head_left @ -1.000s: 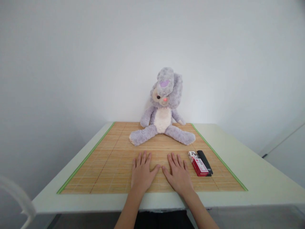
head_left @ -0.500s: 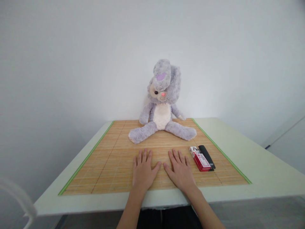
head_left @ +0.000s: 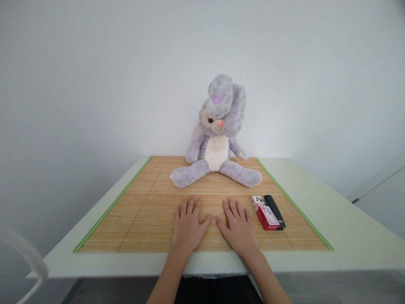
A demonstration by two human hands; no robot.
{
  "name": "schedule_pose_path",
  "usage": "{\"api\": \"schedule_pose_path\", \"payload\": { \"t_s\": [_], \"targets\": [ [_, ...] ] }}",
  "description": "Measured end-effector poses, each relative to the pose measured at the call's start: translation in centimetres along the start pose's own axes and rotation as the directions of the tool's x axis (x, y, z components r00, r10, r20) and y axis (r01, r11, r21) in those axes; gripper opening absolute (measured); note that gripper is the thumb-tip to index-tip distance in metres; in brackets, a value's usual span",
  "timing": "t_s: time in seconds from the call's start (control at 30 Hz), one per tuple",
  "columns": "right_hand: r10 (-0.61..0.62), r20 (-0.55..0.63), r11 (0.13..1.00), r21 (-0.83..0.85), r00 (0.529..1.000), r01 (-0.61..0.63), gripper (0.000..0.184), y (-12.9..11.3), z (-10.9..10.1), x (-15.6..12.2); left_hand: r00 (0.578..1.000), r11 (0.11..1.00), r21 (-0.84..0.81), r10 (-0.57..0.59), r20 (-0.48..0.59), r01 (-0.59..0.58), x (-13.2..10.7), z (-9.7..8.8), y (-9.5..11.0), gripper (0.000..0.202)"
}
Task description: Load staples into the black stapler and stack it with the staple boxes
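Observation:
My left hand and my right hand lie flat, palms down, side by side on a bamboo mat, fingers spread and holding nothing. The thumbs almost meet. Just right of my right hand lie a red and white card box and a black oblong object, touching each other. A grey plush rabbit sits upright at the mat's far edge, leaning on the wall with its legs splayed toward me.
The mat has green side borders and covers most of a pale table that stands against a white wall. A white curved chair part shows at the lower left. A white panel stands at the right.
Both hands stay flat on the mat. Only the camera's view has shifted a little, so the scene sits slightly differently in the frame.

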State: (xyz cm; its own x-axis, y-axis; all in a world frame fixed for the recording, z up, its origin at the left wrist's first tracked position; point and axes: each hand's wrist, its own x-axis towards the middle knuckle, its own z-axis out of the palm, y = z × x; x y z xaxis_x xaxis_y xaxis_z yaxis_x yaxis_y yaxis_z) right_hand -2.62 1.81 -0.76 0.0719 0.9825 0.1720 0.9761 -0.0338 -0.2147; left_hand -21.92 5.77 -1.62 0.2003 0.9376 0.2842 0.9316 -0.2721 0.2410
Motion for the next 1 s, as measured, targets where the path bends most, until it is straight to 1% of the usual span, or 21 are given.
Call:
{"api": "schedule_pose_path", "payload": {
  "t_s": [0.13, 0.3, 0.43, 0.53, 0.7, 0.8, 1.0],
  "targets": [
    [-0.004, -0.003, 1.000, 0.005, 1.000, 0.004, 0.069, 0.0, 0.0, 0.0, 1.000, 1.000, 0.005, -0.001, 0.001, 0.001, 0.0, 0.0, 0.0, 0.073],
    [-0.007, -0.006, 1.000, 0.013, 1.000, 0.007, 0.069, 0.0, -0.1, 0.0, 1.000, 1.000, 0.008, 0.008, -0.006, -0.008, 0.0, 0.0, 0.0, 0.080],
    [-0.001, -0.003, 1.000, 0.009, 1.000, 0.001, 0.069, -0.1, -0.1, -0.1, 1.000, 1.000, 0.020, 0.003, -0.015, -0.003, 0.0, 0.2, 0.1, 0.080],
    [0.001, 0.001, 1.000, 0.005, 1.000, -0.001, 0.069, -0.1, -0.1, -0.1, 1.000, 1.000, 0.022, -0.018, -0.006, 0.018, 0.1, 0.5, 0.4, 0.081],
    [-0.007, -0.012, 1.000, -0.001, 1.000, 0.007, 0.068, 0.0, 0.0, 0.0, 0.998, 0.997, 0.033, -0.066, -0.024, 0.067, 0.0, 0.7, 1.2, 0.084],
    [-0.009, -0.011, 1.000, -0.003, 1.000, 0.009, 0.068, 0.0, 0.0, -0.1, 0.998, 0.998, 0.034, -0.059, -0.022, 0.060, -0.2, 0.7, 1.3, 0.085],
    [-0.006, -0.003, 1.000, 0.003, 1.000, 0.006, 0.069, 0.0, -0.1, -0.1, 0.999, 0.998, 0.044, -0.043, -0.016, 0.043, -0.2, 0.6, 1.1, 0.083]
  ]
}}
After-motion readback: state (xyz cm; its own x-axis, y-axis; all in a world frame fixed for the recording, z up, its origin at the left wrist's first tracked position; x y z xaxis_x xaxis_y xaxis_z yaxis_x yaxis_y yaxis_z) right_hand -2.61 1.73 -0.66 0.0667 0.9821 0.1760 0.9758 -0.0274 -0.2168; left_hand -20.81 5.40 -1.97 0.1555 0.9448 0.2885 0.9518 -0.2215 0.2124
